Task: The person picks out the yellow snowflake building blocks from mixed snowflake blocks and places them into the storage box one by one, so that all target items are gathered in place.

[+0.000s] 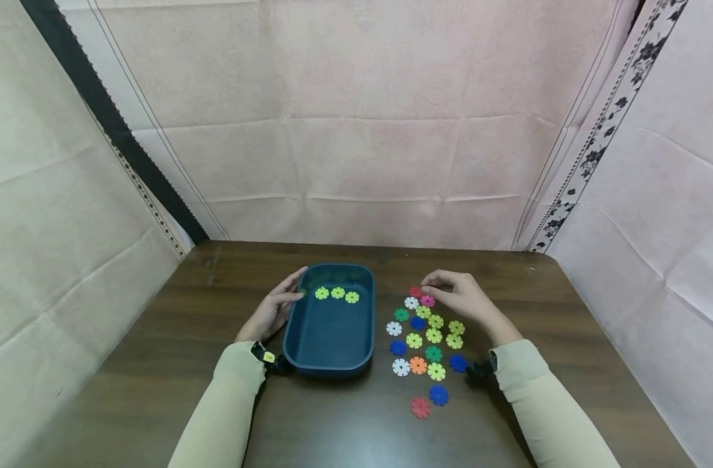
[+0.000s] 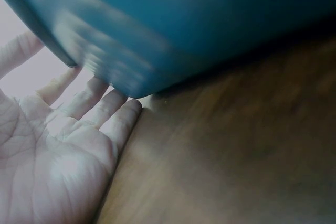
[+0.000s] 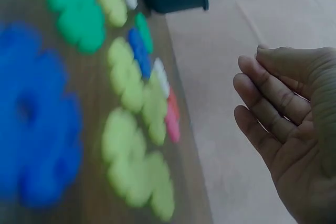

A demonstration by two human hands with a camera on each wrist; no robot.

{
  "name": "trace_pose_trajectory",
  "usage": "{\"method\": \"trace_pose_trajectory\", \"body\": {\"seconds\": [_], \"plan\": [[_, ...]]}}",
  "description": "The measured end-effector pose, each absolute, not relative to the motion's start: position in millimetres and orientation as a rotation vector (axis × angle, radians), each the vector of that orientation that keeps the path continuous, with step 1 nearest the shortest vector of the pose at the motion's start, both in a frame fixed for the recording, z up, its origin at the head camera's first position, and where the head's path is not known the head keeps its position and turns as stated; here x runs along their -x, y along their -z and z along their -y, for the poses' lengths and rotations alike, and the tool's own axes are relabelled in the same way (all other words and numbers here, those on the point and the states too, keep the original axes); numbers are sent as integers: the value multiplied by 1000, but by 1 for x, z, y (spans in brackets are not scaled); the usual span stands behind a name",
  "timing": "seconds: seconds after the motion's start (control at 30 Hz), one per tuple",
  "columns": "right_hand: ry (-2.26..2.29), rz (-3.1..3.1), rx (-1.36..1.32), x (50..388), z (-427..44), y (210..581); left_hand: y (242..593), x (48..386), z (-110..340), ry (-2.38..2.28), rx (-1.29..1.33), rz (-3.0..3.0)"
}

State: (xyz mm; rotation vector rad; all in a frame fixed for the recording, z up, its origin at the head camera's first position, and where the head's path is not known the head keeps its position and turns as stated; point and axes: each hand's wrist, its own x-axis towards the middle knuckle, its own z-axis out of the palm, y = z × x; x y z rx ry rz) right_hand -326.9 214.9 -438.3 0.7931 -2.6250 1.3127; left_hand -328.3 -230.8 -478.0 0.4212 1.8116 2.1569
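At the left side of a dark blue tray (image 1: pixel 331 338), my left hand (image 1: pixel 272 313) holds the rim, with the thumb at the edge and the fingers (image 2: pixel 94 98) against the outer wall. Inside the tray are three yellow-green notched discs (image 1: pixel 337 293) in a row. My right hand (image 1: pixel 461 296) hovers over the far end of a spread of plastic discs, its fingertips close to a red disc (image 1: pixel 414 291) and a pink disc (image 1: pixel 427 301). In the right wrist view its fingers (image 3: pixel 257 98) are loosely bent near the thumb, and nothing shows between them.
Several more discs lie right of the tray: white (image 1: pixel 401 367), green (image 1: pixel 433 353), orange (image 1: pixel 418 365), blue (image 1: pixel 439 395), yellow-green (image 1: pixel 436 372) and red (image 1: pixel 420 407). They lie on a brown wooden table (image 1: pixel 157 390). Pale cloth (image 1: pixel 356 156) hangs behind it and along both sides.
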Motion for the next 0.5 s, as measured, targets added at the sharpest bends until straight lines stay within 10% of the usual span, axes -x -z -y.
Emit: {"method": "trace_pose_trajectory", "body": {"seconds": [0.5], "plan": [[-1285, 2686, -587, 313, -293, 491, 479, 327, 229, -2163, -428, -1824]]}}
